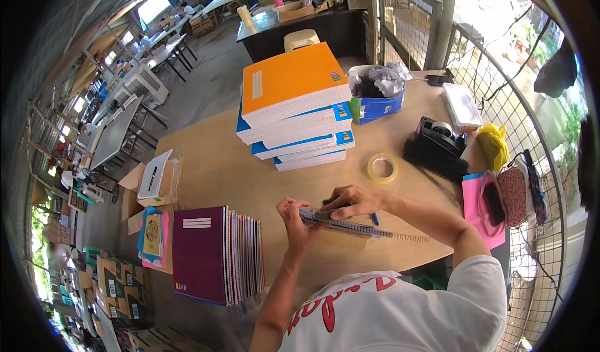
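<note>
Holding a spiral notebook (pixel 340 224) edge-up over the near edge of the wooden table (pixel 219 171), the left hand (pixel 295 218) grasps its end while the right hand (pixel 356 201) presses on top, also pinching a blue pen (pixel 375 218). A stack of notebooks (pixel 294 108) sits beyond.

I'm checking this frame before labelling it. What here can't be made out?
Head view only:
- Cover of the spiral notebook: hidden by the right hand and seen edge-on.
- Left hand fingertips: behind the notebook.
- Blue pen: mostly under the right hand.
- Contents of the blue box: covered by crumpled plastic.
- Far tables: too small, bent by the rim.
</note>
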Motion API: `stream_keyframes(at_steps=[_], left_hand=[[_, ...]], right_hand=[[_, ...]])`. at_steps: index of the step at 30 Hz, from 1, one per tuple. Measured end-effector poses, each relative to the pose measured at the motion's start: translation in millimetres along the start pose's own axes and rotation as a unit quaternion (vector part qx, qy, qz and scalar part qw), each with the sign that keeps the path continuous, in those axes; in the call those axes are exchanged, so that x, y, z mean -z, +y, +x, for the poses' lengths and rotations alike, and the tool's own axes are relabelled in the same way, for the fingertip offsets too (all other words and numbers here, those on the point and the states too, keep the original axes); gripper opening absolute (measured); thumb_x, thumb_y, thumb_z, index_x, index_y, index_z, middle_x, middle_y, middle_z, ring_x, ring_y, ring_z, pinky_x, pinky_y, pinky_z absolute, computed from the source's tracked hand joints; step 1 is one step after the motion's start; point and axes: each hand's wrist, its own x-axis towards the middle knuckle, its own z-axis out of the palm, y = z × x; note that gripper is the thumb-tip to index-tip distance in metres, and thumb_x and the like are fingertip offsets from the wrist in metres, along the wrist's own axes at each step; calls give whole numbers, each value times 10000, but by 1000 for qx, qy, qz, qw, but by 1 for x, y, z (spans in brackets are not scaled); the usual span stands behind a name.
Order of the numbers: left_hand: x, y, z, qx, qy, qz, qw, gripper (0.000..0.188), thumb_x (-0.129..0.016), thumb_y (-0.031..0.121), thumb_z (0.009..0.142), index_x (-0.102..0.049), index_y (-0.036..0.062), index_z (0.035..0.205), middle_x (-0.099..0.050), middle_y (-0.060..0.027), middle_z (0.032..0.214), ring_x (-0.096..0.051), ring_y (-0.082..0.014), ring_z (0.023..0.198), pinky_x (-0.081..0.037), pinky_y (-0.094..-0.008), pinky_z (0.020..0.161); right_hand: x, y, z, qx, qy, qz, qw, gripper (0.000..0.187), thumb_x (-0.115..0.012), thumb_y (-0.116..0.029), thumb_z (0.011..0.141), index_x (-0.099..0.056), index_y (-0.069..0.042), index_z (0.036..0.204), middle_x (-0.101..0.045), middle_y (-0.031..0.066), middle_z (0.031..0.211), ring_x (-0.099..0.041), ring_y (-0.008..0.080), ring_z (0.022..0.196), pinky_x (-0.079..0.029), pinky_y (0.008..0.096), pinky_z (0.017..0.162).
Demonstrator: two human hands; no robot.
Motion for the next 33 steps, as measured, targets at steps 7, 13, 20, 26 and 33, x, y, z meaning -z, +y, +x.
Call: stream_keyframes(at_steps=[7, 13, 20, 26, 33], left_hand=[[-2, 0, 0, -2, 39, -68, 997, 948, -897, 523, 626, -451, -2, 1277, -419, -153, 1184, -405, -326, 1132, -378, -480, 976], [-2, -6, -1, -32, 22, 1, 999, 1008, -921, 458, 629, -378, 2, 1346, -382, -172, 1275, -450, -289, 1139, -412, -449, 991], [18, -59, -13, 157, -18, -346, 925, 338, -712, 55, 925, -504, 41, 1192, -576, -38, 1036, -564, -103, 920, -497, -261, 827], [-4, -41, -21, 187, -5, -367, 911, 373, -649, -129, 873, -482, 59, 1148, -594, -41, 1027, -597, -114, 954, -502, -243, 855], [3, -26, -6, 201, -54, -443, 872, 385, -687, -107, 848, -506, 57, 1146, -570, -33, 1022, -573, -115, 966, -483, -265, 880]], right_hand=[[-9, 6, 21, 3, -39, -212, 977, 619, -579, -556, 921, -690, -41, 1247, -672, 210, 1114, -629, 335, 1057, -469, 416, 962], [2, 26, 36, -2, -35, -118, 992, 618, -571, -567, 925, -697, -50, 1239, -688, 220, 1095, -626, 344, 1038, -489, 410, 931], [-14, 6, 36, 0, -26, -75, 997, 576, -591, -524, 926, -716, -21, 1178, -676, 223, 1083, -613, 349, 1053, -480, 445, 930], [-17, -12, 28, 21, -19, -182, 983, 543, -598, -522, 937, -712, -75, 1224, -672, 236, 1072, -622, 336, 1068, -492, 407, 925], [7, 80, 41, -89, 66, -294, 949, 640, -628, -566, 903, -646, -72, 1309, -598, 240, 1249, -576, 366, 1175, -475, 439, 983]])
